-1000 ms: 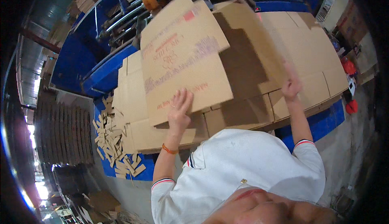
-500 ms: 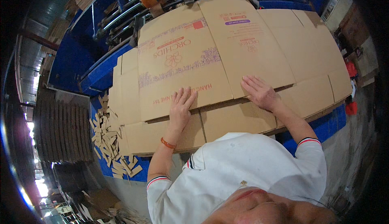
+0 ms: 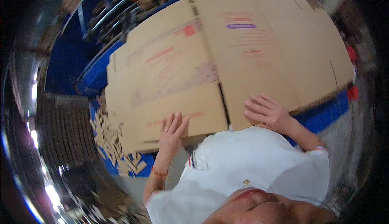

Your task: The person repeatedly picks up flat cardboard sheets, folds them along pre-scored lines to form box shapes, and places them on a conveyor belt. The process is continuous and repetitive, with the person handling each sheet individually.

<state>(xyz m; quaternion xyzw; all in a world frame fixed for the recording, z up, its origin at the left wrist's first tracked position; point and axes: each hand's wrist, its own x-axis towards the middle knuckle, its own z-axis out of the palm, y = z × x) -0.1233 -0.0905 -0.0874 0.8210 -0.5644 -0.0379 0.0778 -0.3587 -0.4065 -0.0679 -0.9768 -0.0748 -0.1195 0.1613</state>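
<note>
A flat printed cardboard box blank (image 3: 178, 74) lies on top of the cardboard stack, its near edge close to my white shirt. My left hand (image 3: 172, 132) rests on the near part of its left panel, fingers stretched and slightly spread on the board. On the right panel, past a dark slot, lies my right hand (image 3: 269, 114), fingers extended flat near the edge. The thumbs are hardly visible, and whether they are under the edge I cannot tell. Red and purple print on the blank is smeared by motion.
Blue machinery with metal rollers (image 3: 113, 17) stands behind the stack. Loose cardboard offcuts (image 3: 111, 139) are heaped on the blue table (image 3: 322, 116) at the left. Farther left stands a tall pile of stacked sheets (image 3: 63, 130). A red object (image 3: 353, 93) shows at the right.
The top blank has slid toward my body with both hands on it. It now covers the near strip of cardboard that showed below it, and its near edge meets my shirt.
</note>
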